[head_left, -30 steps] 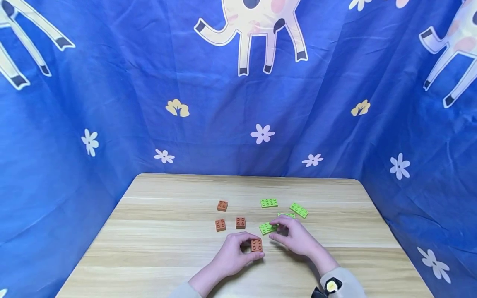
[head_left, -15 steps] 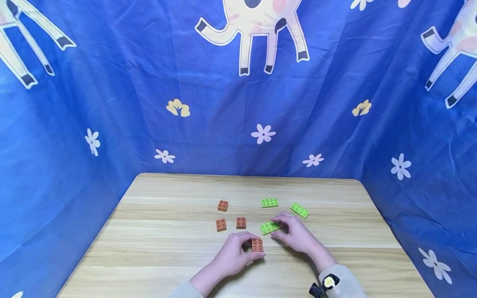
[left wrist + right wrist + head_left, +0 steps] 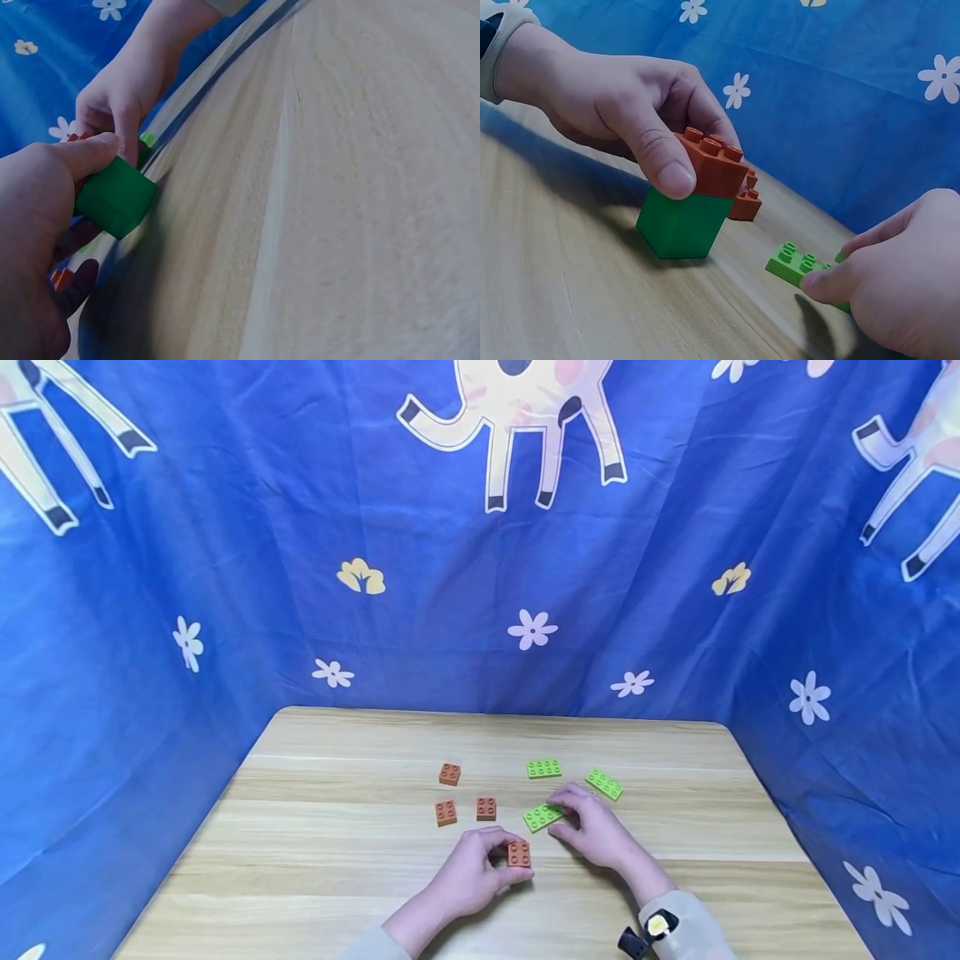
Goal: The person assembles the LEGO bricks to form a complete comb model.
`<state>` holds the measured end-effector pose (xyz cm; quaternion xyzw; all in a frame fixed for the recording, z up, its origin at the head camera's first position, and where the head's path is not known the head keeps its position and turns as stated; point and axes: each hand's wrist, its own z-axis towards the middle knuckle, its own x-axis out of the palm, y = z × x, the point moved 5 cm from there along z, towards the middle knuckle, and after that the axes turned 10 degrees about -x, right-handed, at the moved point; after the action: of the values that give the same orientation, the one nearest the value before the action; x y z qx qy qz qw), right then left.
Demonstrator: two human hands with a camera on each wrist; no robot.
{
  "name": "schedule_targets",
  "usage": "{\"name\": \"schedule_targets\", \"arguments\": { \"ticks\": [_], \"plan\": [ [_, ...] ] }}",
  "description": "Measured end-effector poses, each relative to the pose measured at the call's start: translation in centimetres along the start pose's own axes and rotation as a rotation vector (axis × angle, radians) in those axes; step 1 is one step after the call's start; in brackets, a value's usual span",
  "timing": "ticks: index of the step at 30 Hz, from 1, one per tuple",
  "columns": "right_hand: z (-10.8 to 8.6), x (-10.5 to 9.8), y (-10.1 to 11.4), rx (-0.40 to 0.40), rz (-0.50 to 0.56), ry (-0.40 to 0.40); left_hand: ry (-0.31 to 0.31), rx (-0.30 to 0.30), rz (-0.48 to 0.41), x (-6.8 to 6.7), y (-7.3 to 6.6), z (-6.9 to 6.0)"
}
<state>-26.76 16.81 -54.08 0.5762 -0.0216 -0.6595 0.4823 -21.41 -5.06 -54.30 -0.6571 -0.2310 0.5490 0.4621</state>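
My left hand (image 3: 474,870) pinches an orange-brown toy building brick (image 3: 519,854) with studs on top. In the right wrist view this brick (image 3: 712,169) sits on a taller dark green block (image 3: 686,225), which the left wrist view shows below the thumb. My right hand (image 3: 592,831) holds one end of a flat light green eight-stud brick (image 3: 541,818) between thumb and fingers. The right wrist view has the thumb of that hand (image 3: 907,274) against the side of the flat brick (image 3: 784,264). The brick's far end is hidden by the fingers.
Loose orange-brown bricks (image 3: 486,809) lie beyond my left hand, with another one (image 3: 446,812) to the left and one (image 3: 450,774) farther back. Two flat light green bricks, one straight (image 3: 543,768) and one angled (image 3: 603,783), lie beyond my right hand on the wooden table (image 3: 315,827).
My right hand has shifted slightly, and it now covers another flat green brick visible behind it one second ago. My left hand keeps its grip in nearly the same place.
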Motion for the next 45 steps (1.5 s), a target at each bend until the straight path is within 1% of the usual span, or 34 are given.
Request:
{"name": "schedule_targets", "arguments": {
  "ticks": [4,8,12,15,23,26,31,34,45],
  "plan": [
    [0.2,0.2,-0.1,-0.009,-0.029,0.008,-0.002,-0.004,-0.002,0.0,0.1,0.0],
    [0.4,0.5,-0.2,-0.016,-0.070,0.044,-0.005,-0.006,-0.012,0.0,0.2,-0.1],
    [0.3,0.8,-0.3,-0.001,-0.080,0.077,-0.002,-0.015,-0.023,0.1,0.3,-0.1],
    [0.3,0.9,-0.3,0.006,-0.097,0.088,0.001,-0.021,-0.032,0.1,0.4,-0.1],
    [0.1,0.9,-0.2,-0.011,-0.135,0.102,0.002,-0.027,-0.042,0.1,0.5,0.1],
    [-0.1,0.8,0.0,-0.003,-0.119,0.095,0.002,-0.024,-0.047,0.2,0.6,0.1],
    [-0.2,0.2,0.5,0.040,-0.045,0.065,0.000,-0.024,-0.050,0.3,0.6,0.1],
    [-0.2,-0.2,1.1,0.049,-0.022,0.048,-0.001,-0.028,-0.047,0.3,0.7,0.1],
    [-0.5,-1.0,3.1,-0.005,0.048,0.019,-0.002,-0.019,-0.051,0.3,0.7,0.1]
  ]
}}
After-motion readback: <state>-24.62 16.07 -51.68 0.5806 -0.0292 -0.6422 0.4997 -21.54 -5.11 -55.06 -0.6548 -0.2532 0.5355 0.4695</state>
